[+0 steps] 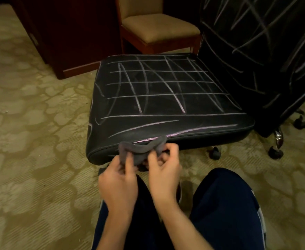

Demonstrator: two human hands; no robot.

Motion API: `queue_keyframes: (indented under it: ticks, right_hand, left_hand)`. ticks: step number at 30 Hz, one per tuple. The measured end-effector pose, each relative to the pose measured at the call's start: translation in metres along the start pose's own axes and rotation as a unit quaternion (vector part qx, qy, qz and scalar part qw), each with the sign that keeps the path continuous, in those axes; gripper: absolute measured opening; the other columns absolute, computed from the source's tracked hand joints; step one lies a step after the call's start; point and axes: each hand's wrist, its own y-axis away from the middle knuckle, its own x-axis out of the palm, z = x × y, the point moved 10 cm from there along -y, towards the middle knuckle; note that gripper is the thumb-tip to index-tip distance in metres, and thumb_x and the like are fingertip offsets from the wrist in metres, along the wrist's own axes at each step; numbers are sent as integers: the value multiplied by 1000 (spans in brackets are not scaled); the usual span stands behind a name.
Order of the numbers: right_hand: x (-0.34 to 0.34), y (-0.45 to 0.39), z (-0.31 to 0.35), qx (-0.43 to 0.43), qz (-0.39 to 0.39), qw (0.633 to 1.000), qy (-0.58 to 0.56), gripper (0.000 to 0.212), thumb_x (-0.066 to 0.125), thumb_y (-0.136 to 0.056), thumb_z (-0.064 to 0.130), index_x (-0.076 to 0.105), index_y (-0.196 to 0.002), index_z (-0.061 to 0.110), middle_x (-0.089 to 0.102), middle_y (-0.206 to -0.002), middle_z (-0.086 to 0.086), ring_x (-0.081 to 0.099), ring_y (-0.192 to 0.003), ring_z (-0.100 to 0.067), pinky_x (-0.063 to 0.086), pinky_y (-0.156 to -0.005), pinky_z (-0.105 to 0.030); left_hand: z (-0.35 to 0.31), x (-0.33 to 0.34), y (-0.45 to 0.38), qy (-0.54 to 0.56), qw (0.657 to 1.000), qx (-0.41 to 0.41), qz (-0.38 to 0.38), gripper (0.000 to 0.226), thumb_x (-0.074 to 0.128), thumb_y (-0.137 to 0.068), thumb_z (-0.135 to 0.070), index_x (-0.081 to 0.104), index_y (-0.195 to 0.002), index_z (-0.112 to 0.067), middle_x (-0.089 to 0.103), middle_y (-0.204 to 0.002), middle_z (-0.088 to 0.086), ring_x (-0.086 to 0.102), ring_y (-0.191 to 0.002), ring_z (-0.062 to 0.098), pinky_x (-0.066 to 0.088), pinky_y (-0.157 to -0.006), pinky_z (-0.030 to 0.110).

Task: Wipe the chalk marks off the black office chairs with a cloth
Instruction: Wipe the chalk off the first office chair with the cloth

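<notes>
Hands hold a small gray cloth [142, 148] just in front of the near edge of a black chair seat [166, 98]. The left hand [118, 181] pinches the left end of the cloth with its fingers [128, 159] curled round it. The right hand [163, 170] pinches the right end the same way, so the cloth is bunched up between the two hands. The top of the cloth touches or nearly touches the near edge of the seat; it is hard to tell which. White and pinkish chalk lines [159, 87] cross the whole seat like a grid, with more slanted lines near the front edge. The chair back [260, 42] stands at the right side and is scribbled with chalk lines too. Small black wheels [215, 152] show under the chair on the patterned carpet [30, 141]. A tan chair with a wooden frame [157, 27] stands behind the seat, next to a dark wooden cabinet [72, 33]. The person's legs in dark trousers [224, 210] show at the bottom.
</notes>
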Motion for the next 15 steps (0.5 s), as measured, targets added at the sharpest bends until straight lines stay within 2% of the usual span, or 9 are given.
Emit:
queue_keyframes:
  ticks: [3, 5, 8, 12, 15]
  right_hand:
    - [3, -5, 3, -10, 24, 1000, 18, 17, 68, -89, 17, 55, -91, 28, 69, -74, 8, 63, -59, -6, 54, -55, -30]
    - [-10, -14, 2, -10, 10, 1000, 22, 19, 68, -89, 14, 55, -91, 27, 69, -77, 10, 64, -60, -7, 54, -56, -31]
    - [-36, -25, -2, 0, -28, 999, 26, 21, 68, -89, 13, 55, -91, 29, 69, -73, 1, 65, -63, -9, 56, -59, -34]
    - [-62, -34, -3, 6, -75, 996, 51, 23, 67, -90, 14, 54, -92, 33, 69, -75, -1, 67, -67, -12, 60, -68, -42]
    - [-67, -28, 2, 1, -104, 993, 49, 27, 65, -91, 14, 51, -91, 37, 67, -76, -3, 67, -68, -15, 59, -69, -48]
  left_hand:
    - [-2, 6, -5, 24, 1000, 4, 19, 26, 59, -99, -31, 60, -73, -31, 65, -58, -13, 65, -60, 0, 45, -57, 20]
    - [-10, 23, -2, 33, 998, 6, 44, 21, 58, -98, -29, 61, -77, -29, 66, -60, -14, 65, -62, -3, 46, -60, 18]
    - [-21, 51, 10, 44, 994, -15, 95, 17, 55, -97, -33, 64, -84, -29, 68, -66, -12, 65, -63, -2, 53, -63, 26]
    - [-37, 71, 20, 6, 989, -2, 147, 19, 54, -99, -40, 64, -86, -32, 68, -66, -12, 65, -65, -1, 51, -64, 21]
    - [-39, 67, 23, -28, 985, 2, 168, 31, 48, -97, -53, 66, -87, -31, 67, -64, -11, 64, -64, 3, 55, -67, 36]
